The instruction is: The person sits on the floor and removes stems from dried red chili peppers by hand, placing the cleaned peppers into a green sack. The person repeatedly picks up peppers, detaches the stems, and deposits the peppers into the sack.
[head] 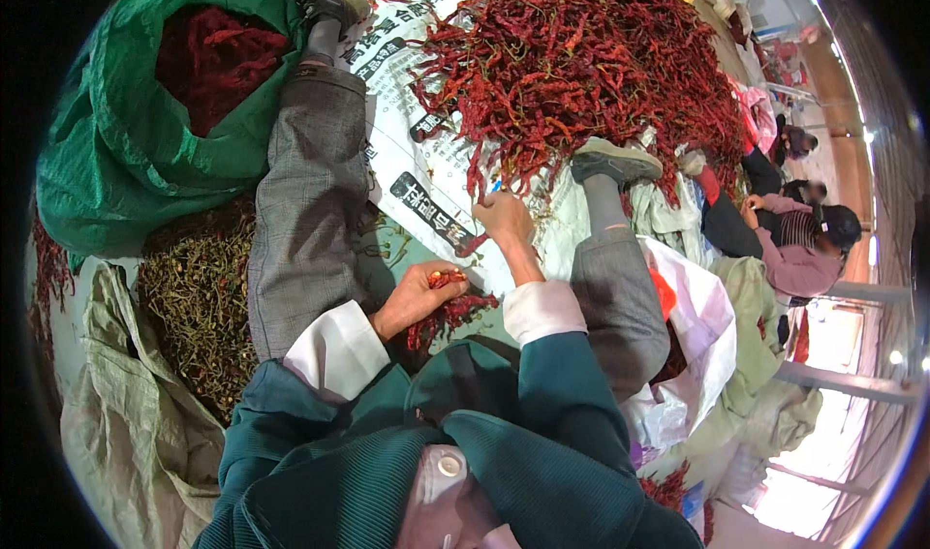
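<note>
Several dried red chili peppers [445, 280] are bunched in my left hand [415, 296], which is closed around them above the space between my legs. More red chilies [452, 318] lie just below that hand. My right hand [505, 218] is ahead and to the right, fingers bent, at the near edge of a large pile of dried red chilies [574, 70]. Its fingertips touch or nearly touch chilies there; whether they grip one I cannot tell. Under the pile and beside my right hand spreads a white printed woven sack [407, 164].
A green woven sack [94, 149] with red chilies inside stands at the left. Nearer lie a heap of chili stems [200, 309] and a beige sack [138, 418]. To the right are a white sack [708, 324] and, farther off, a seated person in pink sleeves [799, 258] and other people.
</note>
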A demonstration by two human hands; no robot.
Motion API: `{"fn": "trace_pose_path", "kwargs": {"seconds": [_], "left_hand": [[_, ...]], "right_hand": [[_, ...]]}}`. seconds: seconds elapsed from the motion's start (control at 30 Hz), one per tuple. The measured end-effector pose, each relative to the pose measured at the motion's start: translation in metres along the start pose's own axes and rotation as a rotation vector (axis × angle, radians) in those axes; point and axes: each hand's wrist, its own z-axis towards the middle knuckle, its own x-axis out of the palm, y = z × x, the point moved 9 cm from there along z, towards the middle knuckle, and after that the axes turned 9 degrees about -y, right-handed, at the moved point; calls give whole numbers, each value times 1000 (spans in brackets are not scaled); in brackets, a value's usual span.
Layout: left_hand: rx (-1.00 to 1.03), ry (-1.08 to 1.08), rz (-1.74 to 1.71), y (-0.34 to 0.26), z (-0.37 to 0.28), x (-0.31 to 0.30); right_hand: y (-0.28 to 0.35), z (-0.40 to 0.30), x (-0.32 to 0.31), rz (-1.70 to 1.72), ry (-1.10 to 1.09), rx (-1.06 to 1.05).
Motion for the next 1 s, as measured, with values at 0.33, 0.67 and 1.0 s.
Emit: {"fn": "trace_pose_path", "kwargs": {"seconds": [0.33, 0.67, 1.0], "left_hand": [[118, -6, 96, -1, 4, 0], [913, -153, 597, -66, -45, 14], [969, 53, 946, -52, -56, 42]], "right_hand": [[-32, -36, -12, 831, 246, 304], [32, -133, -59, 146, 88, -547], [23, -153, -63, 183, 111, -640]]}}
